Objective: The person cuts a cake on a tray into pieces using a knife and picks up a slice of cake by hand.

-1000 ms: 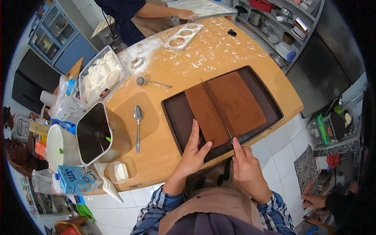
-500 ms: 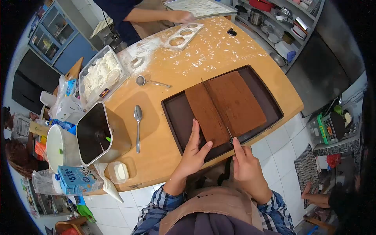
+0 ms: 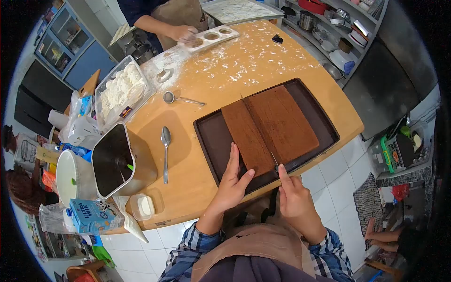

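Note:
A flat sheet of brown cake (image 3: 286,124) lies on a dark baking tray (image 3: 213,150). My right hand (image 3: 297,199) grips a long thin knife (image 3: 257,124), its index finger stretched along the handle. The blade lies lengthwise across the cake, with a narrower strip to its left and a wider part to its right. Against the near left edge of the cake rests my left hand (image 3: 232,181), fingers stretched and thumb apart, holding nothing.
Left of the tray are a spoon (image 3: 165,152), a small strainer (image 3: 181,98), a deep metal tin (image 3: 141,164) and a tub of white dough (image 3: 124,91). Across the floured table, a co-worker's hand (image 3: 183,34) touches a board with round holes (image 3: 209,40).
The co-worker's hand has moved left, and the board with holes has shifted and turned slightly. My hands, the knife and the cake look almost still.

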Demonstrator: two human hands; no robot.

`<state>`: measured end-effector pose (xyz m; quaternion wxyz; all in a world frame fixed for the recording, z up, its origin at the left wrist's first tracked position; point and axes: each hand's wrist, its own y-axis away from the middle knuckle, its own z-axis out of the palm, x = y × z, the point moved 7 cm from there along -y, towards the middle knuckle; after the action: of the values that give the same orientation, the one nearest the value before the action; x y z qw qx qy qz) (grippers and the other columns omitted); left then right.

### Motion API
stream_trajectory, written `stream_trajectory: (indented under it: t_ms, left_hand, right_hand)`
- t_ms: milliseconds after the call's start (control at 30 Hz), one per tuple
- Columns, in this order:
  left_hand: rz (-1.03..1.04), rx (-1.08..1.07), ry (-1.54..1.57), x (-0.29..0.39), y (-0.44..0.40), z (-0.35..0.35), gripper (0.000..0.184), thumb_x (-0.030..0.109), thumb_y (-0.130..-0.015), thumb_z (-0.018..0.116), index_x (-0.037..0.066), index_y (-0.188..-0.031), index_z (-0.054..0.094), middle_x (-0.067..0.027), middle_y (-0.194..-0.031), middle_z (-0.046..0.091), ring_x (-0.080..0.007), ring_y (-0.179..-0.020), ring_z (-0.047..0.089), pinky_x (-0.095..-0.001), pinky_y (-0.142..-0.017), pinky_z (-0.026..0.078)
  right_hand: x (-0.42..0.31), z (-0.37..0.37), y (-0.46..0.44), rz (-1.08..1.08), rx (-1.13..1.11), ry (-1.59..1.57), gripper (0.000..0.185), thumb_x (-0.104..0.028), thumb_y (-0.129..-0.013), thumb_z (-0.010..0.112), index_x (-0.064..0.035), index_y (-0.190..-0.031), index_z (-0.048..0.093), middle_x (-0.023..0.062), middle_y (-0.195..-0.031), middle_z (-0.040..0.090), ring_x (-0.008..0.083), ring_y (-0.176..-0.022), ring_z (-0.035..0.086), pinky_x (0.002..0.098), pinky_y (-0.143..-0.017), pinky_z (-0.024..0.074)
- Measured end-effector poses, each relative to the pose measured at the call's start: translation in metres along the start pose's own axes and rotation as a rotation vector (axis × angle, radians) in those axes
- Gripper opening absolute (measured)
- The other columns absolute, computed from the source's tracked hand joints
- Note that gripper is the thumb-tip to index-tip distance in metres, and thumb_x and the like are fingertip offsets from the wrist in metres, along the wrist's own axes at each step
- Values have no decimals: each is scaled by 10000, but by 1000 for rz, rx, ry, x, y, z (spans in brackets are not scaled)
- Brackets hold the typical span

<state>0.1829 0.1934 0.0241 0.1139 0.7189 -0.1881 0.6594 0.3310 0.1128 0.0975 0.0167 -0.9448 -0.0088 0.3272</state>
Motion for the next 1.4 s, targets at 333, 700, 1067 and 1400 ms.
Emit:
stream_trajectory:
  t_ms: [333,700,1067,1400]
  left_hand:
    - [-14,13,1,-2,0,0,766,223,-951,538,-21,-1481,42,-221,-1558,3,-297,-1449,40,-354,-1151,119]
    - [19,102,-451,45,-21,-18,764,240,-945,539,-34,-1477,65,-224,-1556,1,-306,-1448,33,-365,-1157,102]
    - [135,148,-763,33,-83,-20,586,321,-950,491,-2,-1419,350,-206,-1555,94,-406,-1433,46,-515,-1119,173]
    - [47,139,-647,20,-83,-22,615,390,-969,429,18,-1444,313,-183,-1568,25,-387,-1440,14,-523,-1124,135]
  right_hand:
    - [3,3,1,-25,32,7,544,18,-843,537,-3,-1370,406,238,-929,556,416,-767,599,444,-666,501]
    - [2,0,4,34,-58,-1,567,-10,-862,516,-1,-1401,340,263,-1078,534,450,-846,591,474,-722,492]
    - [-1,1,6,24,-57,69,560,-3,-862,508,-6,-1400,355,235,-1018,545,428,-806,590,472,-698,485]
    - [1,0,5,-39,47,39,559,-1,-858,511,-19,-1399,372,237,-907,538,423,-750,571,463,-666,479]
